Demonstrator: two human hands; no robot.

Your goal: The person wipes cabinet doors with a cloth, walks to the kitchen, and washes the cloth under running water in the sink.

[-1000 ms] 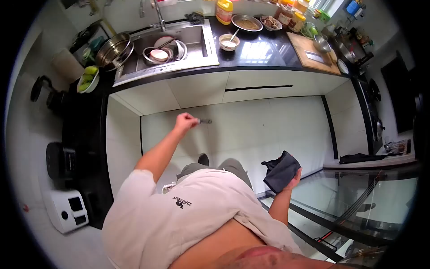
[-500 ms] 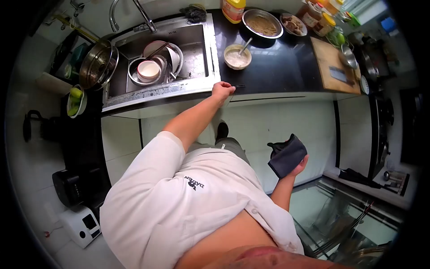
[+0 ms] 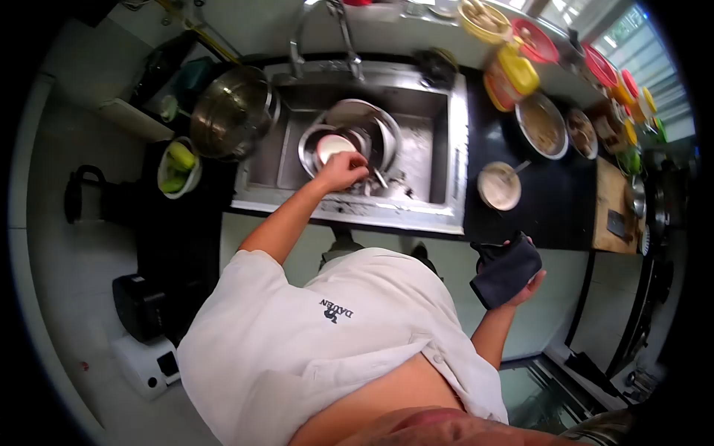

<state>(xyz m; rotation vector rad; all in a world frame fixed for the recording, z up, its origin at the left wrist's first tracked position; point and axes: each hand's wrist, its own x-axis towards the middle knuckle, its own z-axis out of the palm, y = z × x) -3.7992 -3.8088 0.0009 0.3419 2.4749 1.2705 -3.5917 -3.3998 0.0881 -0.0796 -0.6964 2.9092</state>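
Note:
My left hand point(image 3: 343, 170) is over the sink point(image 3: 425, 163), its fingers closed beside a small red-rimmed white bowl point(image 3: 334, 148). That bowl sits among stacked metal bowls and dishes point(image 3: 353, 111). A pale handle-like piece point(image 3: 380, 178) shows just below the fingertips; whether they grip it or something else is unclear. In front of the counter, my right hand point(image 3: 531, 288) holds a folded dark grey cloth point(image 3: 507, 272).
A bowl of pale mixture with a spoon point(image 3: 499, 186) stands right of the sink, near a metal basin point(image 3: 541, 126) and yellow jug point(image 3: 512, 76). Farther right lies a cutting board point(image 3: 612, 195). Left are a steamer pot point(image 3: 232, 111) and a green-vegetable bowl point(image 3: 178, 168).
My left hand has moved from the counter's edge to above the dishes in the sink. The small dark item at its fingertips is no longer distinct. The view has shifted left; the right hand still holds the cloth.

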